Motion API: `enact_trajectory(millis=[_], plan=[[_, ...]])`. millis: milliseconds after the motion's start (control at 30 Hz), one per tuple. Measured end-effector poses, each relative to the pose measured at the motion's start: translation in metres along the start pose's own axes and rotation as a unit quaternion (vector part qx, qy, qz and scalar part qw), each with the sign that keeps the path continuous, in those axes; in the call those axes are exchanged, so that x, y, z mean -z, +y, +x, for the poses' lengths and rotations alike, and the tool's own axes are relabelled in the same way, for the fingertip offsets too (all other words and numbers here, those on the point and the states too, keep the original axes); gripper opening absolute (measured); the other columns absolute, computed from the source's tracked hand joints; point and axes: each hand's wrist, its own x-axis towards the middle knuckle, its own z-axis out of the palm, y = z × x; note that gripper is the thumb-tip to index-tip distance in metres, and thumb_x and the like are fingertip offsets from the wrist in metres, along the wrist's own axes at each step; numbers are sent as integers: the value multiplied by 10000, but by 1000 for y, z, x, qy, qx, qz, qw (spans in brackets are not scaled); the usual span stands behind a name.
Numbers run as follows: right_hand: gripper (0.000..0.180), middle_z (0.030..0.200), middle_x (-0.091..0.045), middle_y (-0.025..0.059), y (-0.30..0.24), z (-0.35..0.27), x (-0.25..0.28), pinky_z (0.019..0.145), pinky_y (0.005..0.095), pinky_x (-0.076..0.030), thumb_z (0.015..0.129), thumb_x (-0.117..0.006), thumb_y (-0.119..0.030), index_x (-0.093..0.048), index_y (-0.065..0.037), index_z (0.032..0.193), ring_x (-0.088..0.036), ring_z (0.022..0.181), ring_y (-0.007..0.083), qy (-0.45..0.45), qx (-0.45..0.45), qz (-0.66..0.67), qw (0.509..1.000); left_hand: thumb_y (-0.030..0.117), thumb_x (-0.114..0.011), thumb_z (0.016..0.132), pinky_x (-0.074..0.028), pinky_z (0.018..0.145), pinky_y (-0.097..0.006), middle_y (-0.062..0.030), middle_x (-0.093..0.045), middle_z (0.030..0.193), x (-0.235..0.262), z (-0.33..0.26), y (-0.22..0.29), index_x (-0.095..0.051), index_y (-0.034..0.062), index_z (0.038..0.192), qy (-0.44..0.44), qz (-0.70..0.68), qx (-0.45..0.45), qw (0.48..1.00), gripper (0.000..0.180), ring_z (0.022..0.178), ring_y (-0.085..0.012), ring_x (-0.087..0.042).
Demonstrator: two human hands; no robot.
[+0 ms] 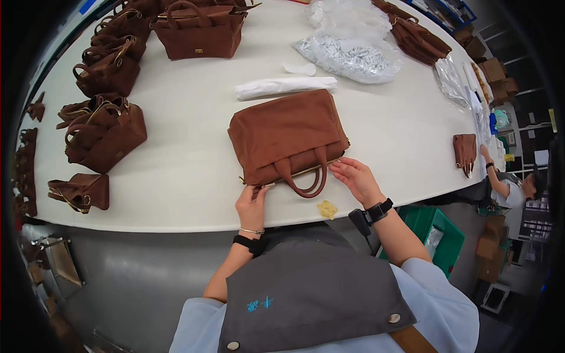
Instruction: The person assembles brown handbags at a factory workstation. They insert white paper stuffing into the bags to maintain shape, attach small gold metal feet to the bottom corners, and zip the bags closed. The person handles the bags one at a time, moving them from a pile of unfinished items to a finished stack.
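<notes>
A brown handbag lies flat on the white table, its handles and zippered opening toward me. My left hand pinches the near left corner of the bag, by the end of the zipper. At the near right corner, my right hand has its thumb and fingers closed on the zipper edge. Between the two hands the looped handles hang toward the table's front edge. Just beyond the bag lies a white paper-wrapped roll, with a small white piece behind it.
Several brown handbags stand along the left side, more at the back. A clear plastic bag of small packets sits at the back right. A crumpled yellow scrap lies near the front edge. Green crate and a co-worker are right.
</notes>
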Motion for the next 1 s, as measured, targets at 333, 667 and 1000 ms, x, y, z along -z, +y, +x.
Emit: enact_trajectory(millis=[333,667,1000], plan=[[415,1200,-600,132,-14,4,-9,976,380,-488,962,-630,-121,-462,-17,1326,-592,1148,259,20,-79,101,992,222,-931,599,-432,1024,-422,-193,-397,1487,32,28,29,-487,74,1363,-11,313,-254,915,897,1286,-390,-439],[203,1143,-628,95,-12,18,-15,988,324,-470,952,-693,-206,-564,-83,1049,-602,1066,199,27,-55,141,988,102,-903,582,-509,912,-401,-144,-384,1504,11,44,34,-463,136,1439,-69,345,-224,909,964,1140,-335,-521],[260,1215,-633,68,16,29,-27,1072,363,-456,970,-652,-154,-573,-58,1199,-583,1155,202,-18,-19,322,946,-60,-819,506,-539,746,-381,-100,-493,1348,6,61,26,-516,148,1384,-8,361,-253,897,951,942,-294,-558]])
